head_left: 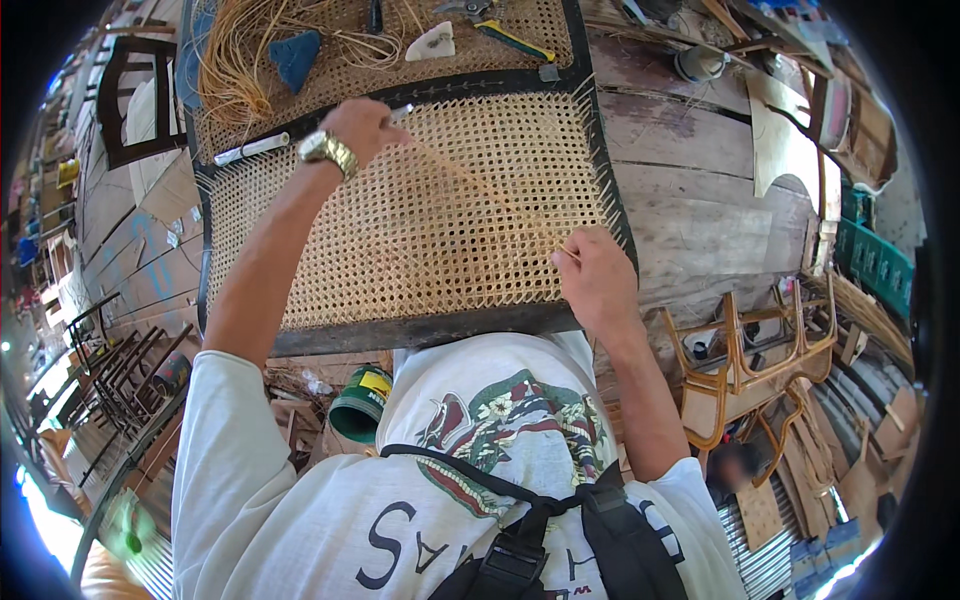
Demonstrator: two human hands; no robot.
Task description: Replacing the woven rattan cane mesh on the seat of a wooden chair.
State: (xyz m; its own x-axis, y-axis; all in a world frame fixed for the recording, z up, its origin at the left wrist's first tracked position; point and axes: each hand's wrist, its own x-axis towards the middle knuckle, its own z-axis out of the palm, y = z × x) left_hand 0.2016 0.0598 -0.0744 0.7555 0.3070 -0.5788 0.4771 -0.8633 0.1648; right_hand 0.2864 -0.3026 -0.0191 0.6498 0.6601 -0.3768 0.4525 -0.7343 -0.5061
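A black-framed panel of woven cane (pixel 440 220) lies in front of me, its mesh pale and full of small holes. My left hand (pixel 362 128), with a gold watch at the wrist, is closed over the panel's far side. From its fingers a thin cane strand (pixel 480 187), partly blurred, slants down to the right. My right hand (pixel 598 278) pinches this strand low at the panel's right side. A white rod (pixel 252 149) lies along the far edge and shows on both sides of my left hand; whether that hand touches it is hidden.
Beyond the mesh lie loose cane strands (pixel 232 65), a blue piece (pixel 294 60), a white piece (pixel 431 42) and yellow-handled pliers (pixel 515 40). A green can (pixel 360 403) stands near me at left. Wooden chair frames (pixel 745 350) lie at right, a dark chair frame (pixel 135 100) at far left.
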